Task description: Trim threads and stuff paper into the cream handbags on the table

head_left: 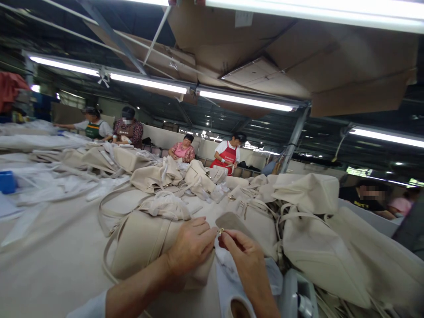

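Note:
A cream handbag (139, 245) lies on its side in front of me, its strap looping off to the left. My left hand (194, 240) is closed over the right end of this bag, with its fingertips bent down and partly hidden. Between the thumb and forefinger of my right hand (247, 258) is a small gold-coloured metal fitting (220, 231), held close to the left fingers. Whether the fitting is joined to the bag cannot be made out. Behind the right fingers shows a beige flap (233, 223). White wrapping (228, 260) lies below the hands.
More cream bags (314, 238) are heaped to the right and across the back. A grey device (296, 293) and a white roll (239, 307) stand near my right forearm. At the far left is a blue box (7, 182). Several people work beyond the table (49, 265).

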`<state>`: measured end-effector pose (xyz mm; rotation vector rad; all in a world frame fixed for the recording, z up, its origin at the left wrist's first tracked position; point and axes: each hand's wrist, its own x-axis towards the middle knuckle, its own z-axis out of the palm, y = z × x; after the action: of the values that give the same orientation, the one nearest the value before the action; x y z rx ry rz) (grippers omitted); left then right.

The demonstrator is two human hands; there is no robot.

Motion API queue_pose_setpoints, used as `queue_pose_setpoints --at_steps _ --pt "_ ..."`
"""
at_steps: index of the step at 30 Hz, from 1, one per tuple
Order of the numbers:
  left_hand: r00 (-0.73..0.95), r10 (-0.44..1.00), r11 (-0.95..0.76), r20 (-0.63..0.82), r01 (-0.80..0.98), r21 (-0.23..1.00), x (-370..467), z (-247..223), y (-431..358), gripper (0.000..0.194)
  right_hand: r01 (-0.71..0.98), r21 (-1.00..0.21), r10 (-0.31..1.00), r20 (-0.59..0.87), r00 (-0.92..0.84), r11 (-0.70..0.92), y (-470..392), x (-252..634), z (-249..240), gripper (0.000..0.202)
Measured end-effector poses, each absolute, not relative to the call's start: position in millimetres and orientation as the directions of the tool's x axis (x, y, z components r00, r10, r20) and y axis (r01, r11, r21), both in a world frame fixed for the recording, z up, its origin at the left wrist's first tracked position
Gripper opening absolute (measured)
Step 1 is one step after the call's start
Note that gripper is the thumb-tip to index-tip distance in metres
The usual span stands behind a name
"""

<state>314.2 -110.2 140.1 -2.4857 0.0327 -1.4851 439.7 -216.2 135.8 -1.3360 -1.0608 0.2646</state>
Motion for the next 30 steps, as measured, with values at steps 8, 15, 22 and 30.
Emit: queue_pose_setpoints --at_steps 8,15,22,30 --pt "0.455 -0.263 -0.935 0.851 0.097 -0.341 314.4 140.7 -110.9 0.03 0.248 -0.921 0.78 0.387 0.492 0.3 -211.2 437.3 141.4 0.039" --pt "0.479 -0.27 -0.924 0.835 0.117 -0.365 314.2 135.3 -109.2 0.029 0.514 -0.83 0.789 0.458 0.41 0.215 -211.0 442.9 143.3 0.036" --pt "0.464 -0.287 -0.906 0.838 0.152 -0.394 315.2 133.4 -108.0 0.025 0.687 -0.718 0.663 0.568 0.487 0.112 -205.7 441.2 145.9 0.03" --pt "0.442 -0.17 -0.952 0.881 0.156 -0.262 315.5 133.6 -111.3 0.026 0.56 -0.803 0.648 0.541 0.537 0.206 -196.7 438.5 137.1 0.024"
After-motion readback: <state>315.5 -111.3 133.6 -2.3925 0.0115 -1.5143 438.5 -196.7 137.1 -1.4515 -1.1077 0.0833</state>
